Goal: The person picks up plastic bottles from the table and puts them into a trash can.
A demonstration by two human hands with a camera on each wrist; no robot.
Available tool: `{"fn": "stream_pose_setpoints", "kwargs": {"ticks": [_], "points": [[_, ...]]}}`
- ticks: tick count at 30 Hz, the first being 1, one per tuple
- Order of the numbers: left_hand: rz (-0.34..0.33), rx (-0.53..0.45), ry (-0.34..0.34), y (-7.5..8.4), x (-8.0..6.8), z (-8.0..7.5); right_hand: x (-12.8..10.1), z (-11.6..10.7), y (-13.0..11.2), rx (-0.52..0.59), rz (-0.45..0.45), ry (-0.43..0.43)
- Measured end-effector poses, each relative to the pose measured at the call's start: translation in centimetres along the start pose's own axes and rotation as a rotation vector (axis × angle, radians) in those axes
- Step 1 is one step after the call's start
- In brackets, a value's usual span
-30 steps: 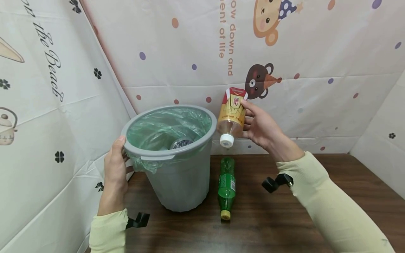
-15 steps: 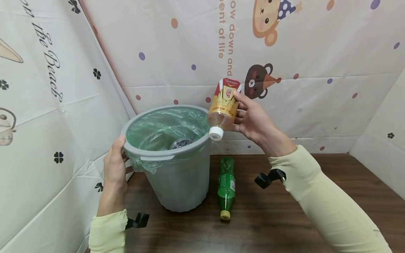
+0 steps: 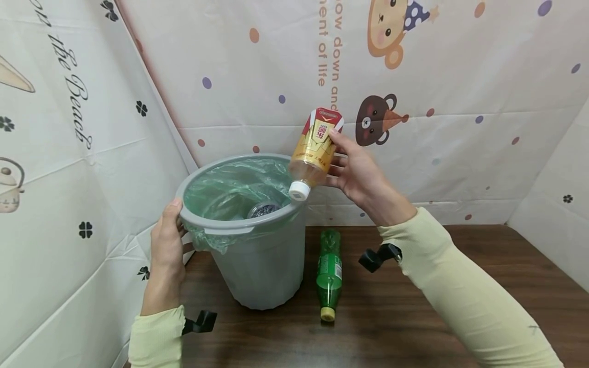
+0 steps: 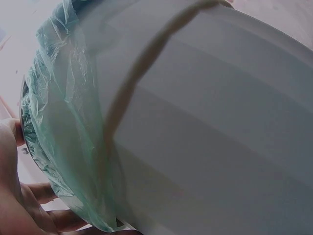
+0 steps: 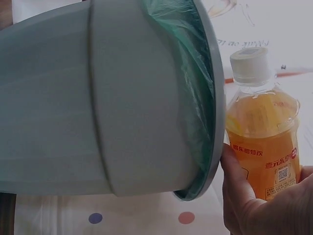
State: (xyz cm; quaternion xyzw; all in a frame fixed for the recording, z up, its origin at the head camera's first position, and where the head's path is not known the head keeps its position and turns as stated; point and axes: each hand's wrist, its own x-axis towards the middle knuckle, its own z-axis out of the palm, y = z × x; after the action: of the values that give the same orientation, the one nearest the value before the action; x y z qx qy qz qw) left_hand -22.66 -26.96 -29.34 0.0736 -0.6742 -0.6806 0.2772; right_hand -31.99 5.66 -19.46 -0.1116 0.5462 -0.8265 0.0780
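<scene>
My right hand (image 3: 363,176) grips a drink bottle (image 3: 314,145) with a yellow and red label, tilted so its white cap points down. The cap is at the right rim of a grey trash bin (image 3: 262,266). Seen in the right wrist view, the bottle (image 5: 266,122) stands beside the bin's rim (image 5: 217,98). My left hand (image 3: 167,245) holds the bin's left rim, thumb on top, other fingers below and partly hidden. A green plastic bag (image 3: 230,189) lines the bin, its edge folded over the rim (image 4: 73,147). Inside lies a clear, dark-patterned round object (image 3: 263,208).
A green bottle (image 3: 329,276) with a yellow cap lies on the dark wooden table (image 3: 414,306), just right of the bin. Printed white cloth (image 3: 257,76) hangs behind and along the left side.
My right hand has carried the drink bottle leftward and slightly up, from beside the bin to over its right rim. My left hand and the bin have stayed put.
</scene>
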Motion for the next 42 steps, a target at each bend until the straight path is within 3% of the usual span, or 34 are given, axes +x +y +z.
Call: {"fn": "stream_pose_setpoints", "kwargs": {"ticks": [14,31,42], "points": [[-0.002,-0.009,0.009,-0.1,-0.1,-0.2,0.7,1.8,0.7,-0.034,-0.045,0.032],[-0.008,-0.007,0.011,-0.1,0.0,-0.1,1.2,3.8,0.6,-0.056,-0.020,0.034],[0.001,0.003,0.012,0.0,0.1,0.0,1.7,5.0,1.1,-0.135,-0.054,-0.017]]}}
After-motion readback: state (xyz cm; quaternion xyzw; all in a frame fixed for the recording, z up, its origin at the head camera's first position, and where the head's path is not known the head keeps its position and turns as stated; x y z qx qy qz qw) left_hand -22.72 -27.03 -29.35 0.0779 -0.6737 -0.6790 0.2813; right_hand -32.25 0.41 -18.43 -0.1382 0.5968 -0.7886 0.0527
